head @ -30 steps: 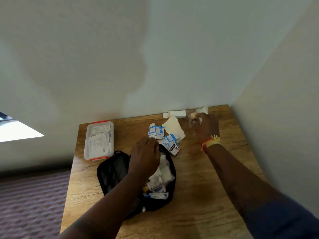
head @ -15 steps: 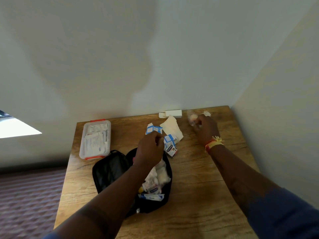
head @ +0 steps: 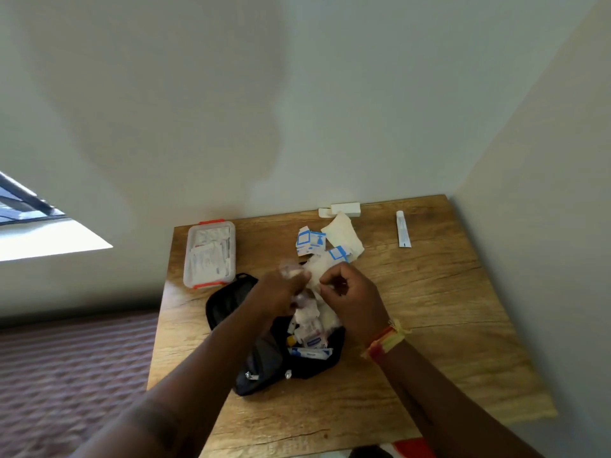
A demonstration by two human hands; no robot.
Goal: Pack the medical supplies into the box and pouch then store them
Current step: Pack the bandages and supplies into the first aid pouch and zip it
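An open black pouch (head: 228, 309) lies mid-table with small packets and tubes (head: 310, 338) inside. My left hand (head: 281, 292) and my right hand (head: 353, 295) meet just above its far end. Both pinch a blurred white, clear-wrapped packet (head: 315, 271) between them. A clear plastic box (head: 211, 256) with orange clasps sits at the back left, holding flat white sachets. Blue-and-white packets (head: 309, 241) and a white pad (head: 344, 233) lie beyond the hands. A white tube (head: 402, 228) lies at the back right.
The wooden table (head: 446, 325) stands in a corner, with walls behind and on the right. A small white box (head: 345, 208) rests against the back wall. Purple patterned carpet (head: 66, 358) lies to the left. Something red and black (head: 410, 449) shows below the front edge.
My right hand has come from the back right of the table to above the pouch, carrying the wrapped packet. My left hand has taken hold of it too. The white tube now shows.
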